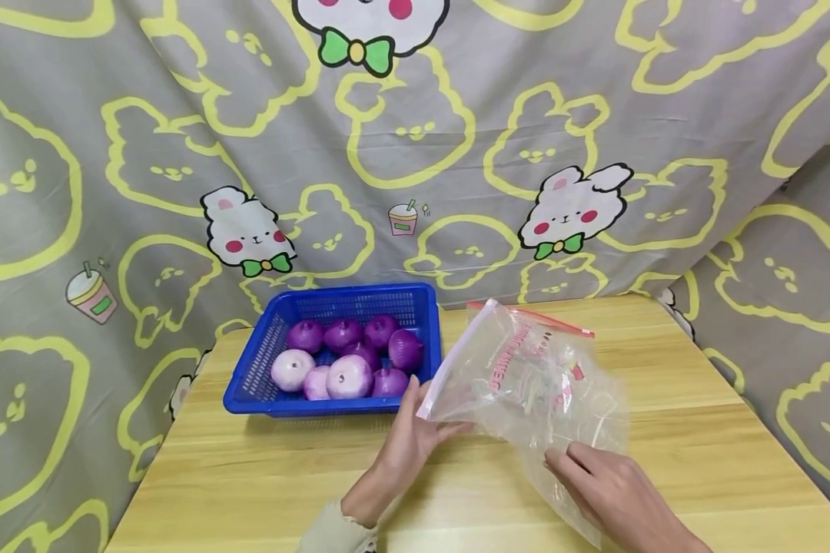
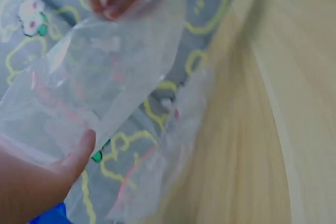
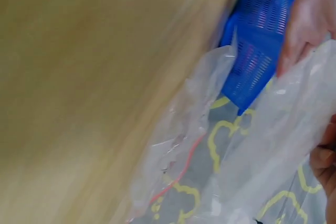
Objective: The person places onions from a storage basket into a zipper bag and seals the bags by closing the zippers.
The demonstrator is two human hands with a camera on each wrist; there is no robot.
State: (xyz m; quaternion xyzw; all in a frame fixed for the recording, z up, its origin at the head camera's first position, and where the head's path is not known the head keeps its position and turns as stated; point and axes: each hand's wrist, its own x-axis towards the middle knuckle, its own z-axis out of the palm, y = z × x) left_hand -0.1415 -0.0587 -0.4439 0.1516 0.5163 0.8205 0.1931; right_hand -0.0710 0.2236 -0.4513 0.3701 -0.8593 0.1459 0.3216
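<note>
A clear zip bag (image 1: 526, 384) with pink printing and a pale lavender zip strip is held up between both hands, sagging and creased, with no contents visible. My left hand (image 1: 415, 442) holds it at the lower corner of the zip end, just right of the blue basket (image 1: 249, 395). In the left wrist view the left thumb (image 2: 81, 153) lies over the plastic; the other fingers are hidden. With curled fingers my right hand (image 1: 612, 488) pinches the bag's opposite end. Several purple onions (image 1: 406, 349), some peeled paler, sit in the basket.
Another clear bag with a red zip strip (image 1: 560, 324) lies on the wooden table (image 1: 719, 445) behind the held one, partly covered by it. A grey curtain (image 1: 456, 123) with yellow cartoon outlines hangs behind the table and at its sides.
</note>
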